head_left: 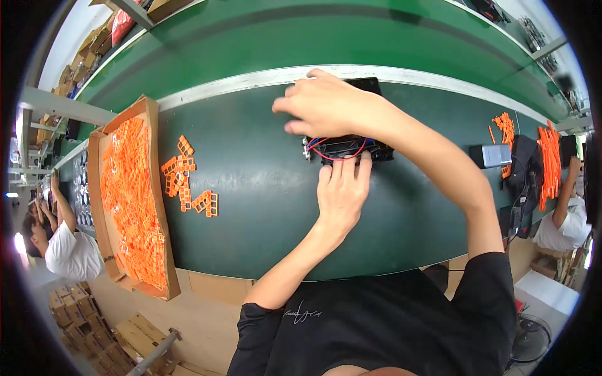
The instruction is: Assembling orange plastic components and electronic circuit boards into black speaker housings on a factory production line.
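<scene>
Black device [379,153], red and blue wires [322,155] showing; toward far side of green table [251,238] | left hand [342,191]: fingertips at near edge, grip can't tell | right hand [321,105]: fingers spread wide, over device | leftward: loose orange pieces [185,163], then cardboard tray [164,241]

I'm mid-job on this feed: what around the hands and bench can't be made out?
All in the head view:
Middle of the black device: hidden by the right hand and its forearm.
Ends of the red wire: too small to trace.
Left hand: whether it grips or presses is lost against the dark device.
Lower orange pieces in the carton: covered by upper ones.
Right-side co-worker: cut off by the fisheye rim.
</scene>
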`<state>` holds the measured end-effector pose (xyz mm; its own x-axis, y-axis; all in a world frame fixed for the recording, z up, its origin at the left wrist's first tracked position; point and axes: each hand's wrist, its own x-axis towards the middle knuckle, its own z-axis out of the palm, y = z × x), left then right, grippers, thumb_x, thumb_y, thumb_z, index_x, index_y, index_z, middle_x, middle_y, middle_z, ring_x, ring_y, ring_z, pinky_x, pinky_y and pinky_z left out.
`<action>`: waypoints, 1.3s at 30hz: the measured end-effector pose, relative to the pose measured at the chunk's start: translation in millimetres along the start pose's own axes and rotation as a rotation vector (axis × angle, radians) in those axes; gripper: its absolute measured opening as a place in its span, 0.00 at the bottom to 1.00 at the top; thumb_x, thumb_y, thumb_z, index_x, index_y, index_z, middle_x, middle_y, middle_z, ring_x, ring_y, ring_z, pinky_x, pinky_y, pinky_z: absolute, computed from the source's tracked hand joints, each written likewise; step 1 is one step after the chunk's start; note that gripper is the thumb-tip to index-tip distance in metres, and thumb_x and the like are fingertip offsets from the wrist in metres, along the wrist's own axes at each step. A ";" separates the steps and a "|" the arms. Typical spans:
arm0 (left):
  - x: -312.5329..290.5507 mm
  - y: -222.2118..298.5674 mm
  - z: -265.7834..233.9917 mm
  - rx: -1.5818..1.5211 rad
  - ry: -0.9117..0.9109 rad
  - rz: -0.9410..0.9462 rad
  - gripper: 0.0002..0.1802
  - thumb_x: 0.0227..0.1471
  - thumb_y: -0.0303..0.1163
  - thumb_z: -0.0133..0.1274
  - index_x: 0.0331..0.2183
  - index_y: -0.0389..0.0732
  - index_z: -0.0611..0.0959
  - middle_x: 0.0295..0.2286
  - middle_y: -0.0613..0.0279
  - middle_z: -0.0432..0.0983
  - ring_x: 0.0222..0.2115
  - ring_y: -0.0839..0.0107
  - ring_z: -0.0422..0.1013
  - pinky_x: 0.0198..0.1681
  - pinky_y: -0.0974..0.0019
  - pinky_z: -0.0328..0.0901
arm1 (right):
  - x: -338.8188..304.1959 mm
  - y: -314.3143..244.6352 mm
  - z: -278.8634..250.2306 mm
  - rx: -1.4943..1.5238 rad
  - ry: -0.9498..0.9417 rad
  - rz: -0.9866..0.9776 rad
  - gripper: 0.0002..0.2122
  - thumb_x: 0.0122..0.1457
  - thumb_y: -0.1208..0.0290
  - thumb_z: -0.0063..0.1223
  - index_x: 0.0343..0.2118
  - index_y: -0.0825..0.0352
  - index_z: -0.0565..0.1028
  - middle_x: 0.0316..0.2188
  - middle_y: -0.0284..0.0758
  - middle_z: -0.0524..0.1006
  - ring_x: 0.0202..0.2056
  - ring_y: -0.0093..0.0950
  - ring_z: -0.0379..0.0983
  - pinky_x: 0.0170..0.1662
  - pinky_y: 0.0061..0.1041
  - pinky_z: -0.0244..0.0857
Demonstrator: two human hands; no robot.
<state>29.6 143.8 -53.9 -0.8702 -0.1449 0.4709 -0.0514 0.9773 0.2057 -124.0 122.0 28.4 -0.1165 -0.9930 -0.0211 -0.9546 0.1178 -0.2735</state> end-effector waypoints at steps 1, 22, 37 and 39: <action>1.0 -0.4 -3.2 -0.023 -0.010 0.008 0.20 0.45 0.28 0.50 0.44 0.43 0.78 0.32 0.65 0.71 0.34 0.70 0.68 0.33 0.66 0.57 | 13.7 -5.8 -1.2 -0.146 -0.218 0.031 0.17 0.56 0.61 0.55 0.46 0.62 0.75 0.35 0.38 0.79 0.42 0.37 0.75 0.61 0.45 0.52; 47.9 -56.7 -51.7 -1.474 0.058 -0.644 0.14 0.54 0.25 0.57 0.42 0.30 0.78 0.31 0.59 0.78 0.28 0.79 0.71 0.32 0.76 0.67 | -110.9 -0.5 -8.0 0.403 0.726 -0.051 0.12 0.46 0.77 0.59 0.36 0.63 0.80 0.45 0.36 0.76 0.52 0.36 0.69 0.57 0.36 0.59; 68.2 -36.3 -49.6 -1.322 -0.085 -0.484 0.18 0.65 0.35 0.42 0.48 0.29 0.71 0.35 0.50 0.77 0.32 0.61 0.79 0.34 0.68 0.74 | -125.7 25.4 14.9 0.930 0.706 0.284 0.13 0.59 0.61 0.56 0.26 0.67 0.75 0.25 0.32 0.75 0.33 0.22 0.68 0.41 0.25 0.61; 56.6 -34.0 -59.6 -1.316 -0.098 -0.624 0.20 0.66 0.39 0.39 0.48 0.30 0.70 0.36 0.48 0.77 0.32 0.59 0.79 0.34 0.66 0.74 | -131.3 21.1 17.9 0.851 0.733 0.207 0.10 0.60 0.63 0.54 0.28 0.65 0.75 0.36 0.34 0.76 0.45 0.28 0.67 0.54 0.30 0.55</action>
<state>11.3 93.1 16.8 -0.9068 -0.4201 -0.0355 0.0035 -0.0918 0.9958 -123.9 254.6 8.2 -0.6486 -0.6767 0.3484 -0.4357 -0.0452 -0.8990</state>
